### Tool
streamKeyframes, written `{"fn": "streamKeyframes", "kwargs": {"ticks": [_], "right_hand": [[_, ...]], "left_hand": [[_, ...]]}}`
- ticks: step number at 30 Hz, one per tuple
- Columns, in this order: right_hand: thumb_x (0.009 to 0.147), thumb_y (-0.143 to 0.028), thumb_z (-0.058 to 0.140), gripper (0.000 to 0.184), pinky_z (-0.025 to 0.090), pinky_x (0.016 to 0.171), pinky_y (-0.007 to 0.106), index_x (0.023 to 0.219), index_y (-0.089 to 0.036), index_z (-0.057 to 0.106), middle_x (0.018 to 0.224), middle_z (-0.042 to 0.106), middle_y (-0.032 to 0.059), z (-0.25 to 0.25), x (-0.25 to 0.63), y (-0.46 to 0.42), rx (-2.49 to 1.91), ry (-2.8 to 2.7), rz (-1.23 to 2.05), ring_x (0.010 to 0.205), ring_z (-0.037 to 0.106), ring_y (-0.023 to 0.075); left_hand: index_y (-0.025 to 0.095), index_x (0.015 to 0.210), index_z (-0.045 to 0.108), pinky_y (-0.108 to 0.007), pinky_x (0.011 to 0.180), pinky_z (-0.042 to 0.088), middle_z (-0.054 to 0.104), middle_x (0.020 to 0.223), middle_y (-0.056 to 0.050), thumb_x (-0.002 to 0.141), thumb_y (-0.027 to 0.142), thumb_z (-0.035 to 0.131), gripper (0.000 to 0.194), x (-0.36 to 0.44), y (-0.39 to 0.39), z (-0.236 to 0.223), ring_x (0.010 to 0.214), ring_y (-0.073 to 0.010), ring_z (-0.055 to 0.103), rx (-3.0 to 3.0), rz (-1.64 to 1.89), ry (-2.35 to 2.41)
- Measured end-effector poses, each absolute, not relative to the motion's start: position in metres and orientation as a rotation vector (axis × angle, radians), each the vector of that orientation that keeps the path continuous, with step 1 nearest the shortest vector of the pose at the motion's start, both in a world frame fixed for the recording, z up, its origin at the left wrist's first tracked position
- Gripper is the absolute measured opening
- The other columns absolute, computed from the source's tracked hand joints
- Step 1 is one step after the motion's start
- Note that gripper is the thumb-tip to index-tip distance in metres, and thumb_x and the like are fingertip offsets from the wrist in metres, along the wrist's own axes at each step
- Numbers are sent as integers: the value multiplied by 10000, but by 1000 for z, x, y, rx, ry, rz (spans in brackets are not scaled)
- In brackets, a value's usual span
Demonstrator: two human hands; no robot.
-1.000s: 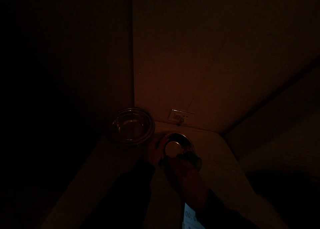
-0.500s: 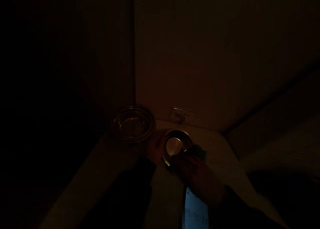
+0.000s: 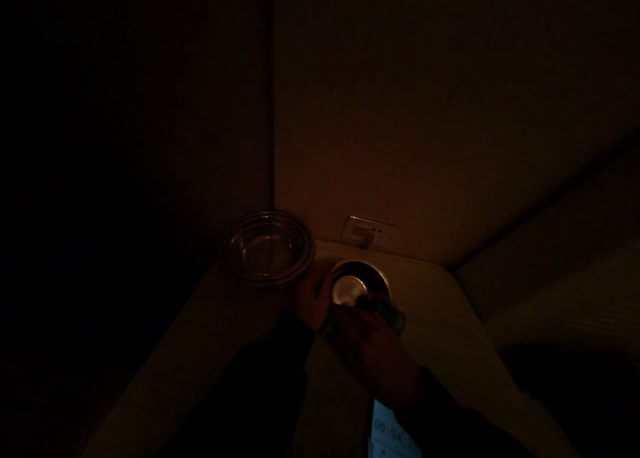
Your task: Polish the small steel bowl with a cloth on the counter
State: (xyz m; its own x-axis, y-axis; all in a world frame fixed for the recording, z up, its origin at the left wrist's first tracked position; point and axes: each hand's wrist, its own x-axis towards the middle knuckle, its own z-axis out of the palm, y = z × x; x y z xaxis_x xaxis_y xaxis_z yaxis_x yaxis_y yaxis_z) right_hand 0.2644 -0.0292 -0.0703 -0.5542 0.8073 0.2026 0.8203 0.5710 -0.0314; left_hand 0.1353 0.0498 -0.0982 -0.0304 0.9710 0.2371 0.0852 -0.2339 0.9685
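Note:
A shiny round metal bowl point(image 3: 349, 290) rests on the table, its hollow facing up. My left hand point(image 3: 311, 301) grips the bowl's left rim, fingers closed at the edge. Across the bowl's near side lies my right hand point(image 3: 373, 351), pressing a dark greenish cloth point(image 3: 397, 317) against the near rim and inside wall. The cloth bunches out past the right fingers. Dim light hides the fingertips and the cloth's full shape.
Wide metal bowls point(image 3: 270, 279), seemingly stacked, stand at the table's back left. A wall socket plate point(image 3: 369, 230) sits low on the wall behind. A lit phone point(image 3: 390, 431) showing a timer lies near the right forearm on the pale table point(image 3: 440, 325).
My right hand and the cloth have moved slightly left and inward along the bowl's near side. My left hand stays at the rim. More digits show on the phone.

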Motion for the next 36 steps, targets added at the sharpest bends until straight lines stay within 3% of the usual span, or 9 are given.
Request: {"fn": "streamKeyframes", "kwargs": {"ticks": [6, 11, 17, 30, 36], "right_hand": [[855, -87, 459, 400, 423, 868, 401, 1241, -163, 530, 1197, 621, 96, -55, 297, -39, -1314, -2775, -95, 1102, 537, 244], [903, -162, 444, 363, 434, 823, 410, 1261, -148, 504, 1139, 634, 124, -50, 278, -34, -1409, -2756, -33, 1085, 527, 261], [949, -223, 386, 326, 419, 859, 424, 1241, -133, 502, 1221, 589, 133, -57, 260, -25, -1463, -2633, -29, 1153, 473, 278], [938, -245, 436, 346, 445, 877, 418, 1266, -166, 514, 1244, 586, 107, -61, 285, -35, -1326, -2671, -103, 1095, 540, 254], [921, -249, 470, 268, 429, 899, 410, 1139, -178, 610, 1090, 651, 85, -54, 297, -37, -1310, -2686, -110, 1006, 570, 236]], "left_hand": [[154, 1001, 692, -307, 894, 519, 715, 1053, -72, 824, 234, 456, 306, 139, 45, -93, 989, -200, 660, 1448, 1314, 1118], [140, 1009, 685, -320, 900, 518, 709, 1065, -89, 828, 241, 445, 317, 141, 44, -95, 993, -208, 661, 1455, 1325, 1105], [168, 1030, 683, -323, 916, 509, 701, 1088, -72, 830, 256, 464, 310, 138, 44, -99, 1019, -207, 651, 1498, 1342, 1102], [184, 983, 693, -290, 825, 550, 736, 985, -49, 802, 248, 507, 267, 140, 44, -98, 910, -190, 686, 1429, 1369, 1164], [174, 1014, 687, -302, 874, 530, 716, 1052, -64, 821, 262, 495, 286, 142, 44, -100, 976, -201, 667, 1444, 1330, 1096]]}}
